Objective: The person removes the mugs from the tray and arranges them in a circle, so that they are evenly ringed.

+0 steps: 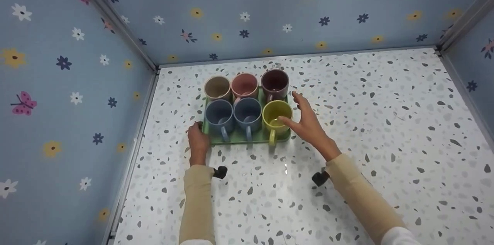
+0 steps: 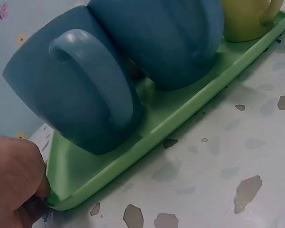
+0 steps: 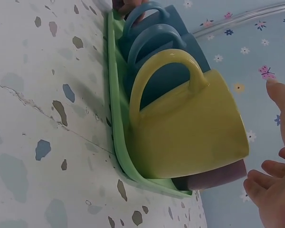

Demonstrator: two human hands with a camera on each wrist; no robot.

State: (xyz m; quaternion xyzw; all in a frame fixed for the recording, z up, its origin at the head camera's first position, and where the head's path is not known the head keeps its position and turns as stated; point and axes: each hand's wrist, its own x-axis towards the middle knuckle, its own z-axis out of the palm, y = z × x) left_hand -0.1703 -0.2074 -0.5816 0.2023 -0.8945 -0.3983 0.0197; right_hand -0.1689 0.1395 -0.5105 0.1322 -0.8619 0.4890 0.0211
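A green tray (image 1: pixel 237 139) carries two rows of mugs: beige (image 1: pixel 217 87), pink (image 1: pixel 244 85) and dark purple (image 1: pixel 274 81) behind, two blue mugs (image 1: pixel 219 115) (image 1: pixel 247 114) and a yellow mug (image 1: pixel 276 117) in front. My left hand (image 1: pixel 198 135) pinches the tray's front-left corner; the left wrist view shows the fingers (image 2: pixel 19 180) closed on the rim of the tray (image 2: pixel 180 111). My right hand (image 1: pixel 293 112) hovers with fingers spread by the tray's right side, close to the yellow mug (image 3: pixel 190 128), with a gap showing between them.
The tray sits on a white speckled tabletop (image 1: pixel 366 121), toward the back left. Blue flowered walls (image 1: pixel 77 83) close it in on the left, back and right. The mug handles in the front row point toward me.
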